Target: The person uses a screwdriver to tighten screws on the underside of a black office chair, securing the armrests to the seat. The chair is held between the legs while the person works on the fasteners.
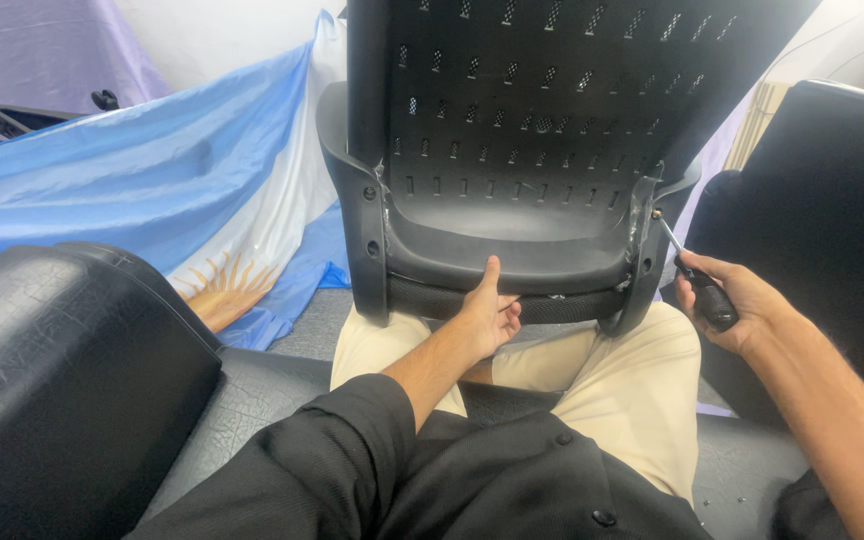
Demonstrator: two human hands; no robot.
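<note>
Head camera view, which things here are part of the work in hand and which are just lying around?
In use:
- black perforated plastic chair back, resting on the lap
- left hand, bracing its lower edge
- right hand, gripping a black-handled screwdriver whose tip sits by the frame's right side

Lying about:
- blue and white cloth with a sun emblem
- cracked black leather cushion

Chair back [542, 130] ahead, black cushions [62, 380] close on both sides.

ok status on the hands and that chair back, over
Left hand braces chair back lower edge. Right hand grips screwdriver, tip at right side bracket. Nothing blocking.
</note>
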